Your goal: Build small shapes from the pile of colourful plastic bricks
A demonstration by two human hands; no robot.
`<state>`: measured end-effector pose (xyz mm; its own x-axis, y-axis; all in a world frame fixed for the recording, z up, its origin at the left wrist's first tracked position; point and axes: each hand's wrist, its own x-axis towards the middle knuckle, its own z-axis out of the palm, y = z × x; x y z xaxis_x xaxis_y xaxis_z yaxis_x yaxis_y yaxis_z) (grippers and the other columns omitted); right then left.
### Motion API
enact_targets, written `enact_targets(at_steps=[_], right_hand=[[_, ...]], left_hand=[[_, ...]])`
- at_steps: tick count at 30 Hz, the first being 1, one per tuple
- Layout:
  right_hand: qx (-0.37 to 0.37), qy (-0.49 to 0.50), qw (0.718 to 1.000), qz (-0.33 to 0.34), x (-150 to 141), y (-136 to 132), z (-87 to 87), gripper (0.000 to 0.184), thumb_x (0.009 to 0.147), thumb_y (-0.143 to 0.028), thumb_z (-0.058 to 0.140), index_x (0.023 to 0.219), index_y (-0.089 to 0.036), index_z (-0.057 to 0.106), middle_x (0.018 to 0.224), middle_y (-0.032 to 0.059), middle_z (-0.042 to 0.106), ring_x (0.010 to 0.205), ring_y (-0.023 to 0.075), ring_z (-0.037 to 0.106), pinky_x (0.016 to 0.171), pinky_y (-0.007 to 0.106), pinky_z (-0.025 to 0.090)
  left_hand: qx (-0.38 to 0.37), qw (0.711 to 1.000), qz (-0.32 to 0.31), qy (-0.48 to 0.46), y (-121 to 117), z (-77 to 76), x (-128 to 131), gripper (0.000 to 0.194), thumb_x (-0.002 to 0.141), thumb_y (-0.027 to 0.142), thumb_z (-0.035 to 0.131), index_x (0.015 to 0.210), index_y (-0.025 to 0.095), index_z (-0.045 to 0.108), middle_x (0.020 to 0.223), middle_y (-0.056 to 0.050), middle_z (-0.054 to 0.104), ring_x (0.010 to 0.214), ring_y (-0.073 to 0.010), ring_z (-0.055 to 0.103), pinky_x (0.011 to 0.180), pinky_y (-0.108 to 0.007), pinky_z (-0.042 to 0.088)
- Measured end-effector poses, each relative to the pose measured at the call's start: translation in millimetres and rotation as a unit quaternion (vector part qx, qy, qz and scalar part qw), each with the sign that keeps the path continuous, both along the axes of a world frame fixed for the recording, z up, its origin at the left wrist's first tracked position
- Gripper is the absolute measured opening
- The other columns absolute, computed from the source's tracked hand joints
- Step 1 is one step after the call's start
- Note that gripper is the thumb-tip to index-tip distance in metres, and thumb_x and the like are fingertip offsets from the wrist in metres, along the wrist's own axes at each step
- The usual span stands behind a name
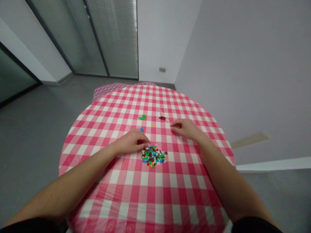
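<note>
Hands apart, left hand (131,142) beside brick pile (153,156), right hand (186,127) nearer tablecloth edge (218,136)

A heap of small bricks (153,156) is laid on the round surface (131,194). Stray bricks (142,117) are scattered behind the heap.

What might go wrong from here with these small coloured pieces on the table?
The left hand sits right beside the pile of small plastic bricks, so one careless move might scatter them. The green bricks and dark brown bricks lie in separate small groups that a sliding hand might mix. Single pieces may also be hard to see against the red-and-white checked tablecloth.
</note>
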<state>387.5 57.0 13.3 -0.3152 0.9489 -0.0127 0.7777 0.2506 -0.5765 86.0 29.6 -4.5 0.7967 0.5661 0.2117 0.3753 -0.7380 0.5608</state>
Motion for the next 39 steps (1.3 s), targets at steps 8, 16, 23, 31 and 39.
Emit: enact_targets(at_steps=[8,16,23,31,39], right_hand=[[-0.012,-0.023,0.958,0.286,-58,-34,1.1,0.022,0.086,-0.014,0.062,0.102,-0.018,0.076,0.092,0.0067,0.074,0.079,0.016,0.064,0.073,0.026,0.046],[-0.01,-0.005,0.963,0.27,-62,-33,-3.4,0.017,0.084,-0.011,0.063,0.093,-0.016,0.076,0.086,0.0065,0.072,0.074,0.0152,0.062,0.069,0.025,0.045],[-0.03,0.032,0.982,0.186,-57,-30,-10.2,0.016,0.082,-0.014,0.061,0.089,-0.017,0.074,0.083,0.0052,0.074,0.07,0.0155,0.064,0.065,0.025,0.047],[-0.019,0.049,0.983,0.179,-57,-29,-17.0,0.024,0.074,-0.007,0.058,0.086,-0.017,0.076,0.082,0.004,0.073,0.071,0.0151,0.064,0.065,0.024,0.047],[-0.012,0.06,0.986,0.157,-53,-25,-17.1,0.022,0.076,-0.011,0.058,0.09,-0.017,0.074,0.083,0.0042,0.073,0.068,0.0142,0.063,0.064,0.024,0.047]], left_hand=[[-0.016,0.998,-0.055,0.013,-2,5.8,-4,0.013,0.088,0.028,0.065,0.096,0.021,0.073,0.091,-0.004,0.075,0.087,-0.0187,0.066,0.086,-0.037,0.048],[-0.03,0.997,-0.067,-0.001,-3,5.5,-2,0.01,0.087,0.02,0.064,0.091,0.019,0.073,0.086,-0.005,0.074,0.084,-0.0181,0.065,0.081,-0.033,0.048],[-0.034,0.997,-0.069,0.008,-5,6.7,0,0.01,0.086,0.024,0.066,0.091,0.02,0.074,0.083,-0.005,0.072,0.081,-0.0176,0.064,0.08,-0.033,0.047],[-0.044,0.996,-0.081,-0.002,-6,5.7,1,0.014,0.09,0.024,0.061,0.089,0.019,0.074,0.082,-0.006,0.072,0.079,-0.0168,0.063,0.078,-0.031,0.046],[-0.043,0.996,-0.083,0.002,-5,6.3,1,0.011,0.088,0.023,0.065,0.093,0.02,0.075,0.081,-0.005,0.071,0.079,-0.0168,0.063,0.078,-0.031,0.046]])
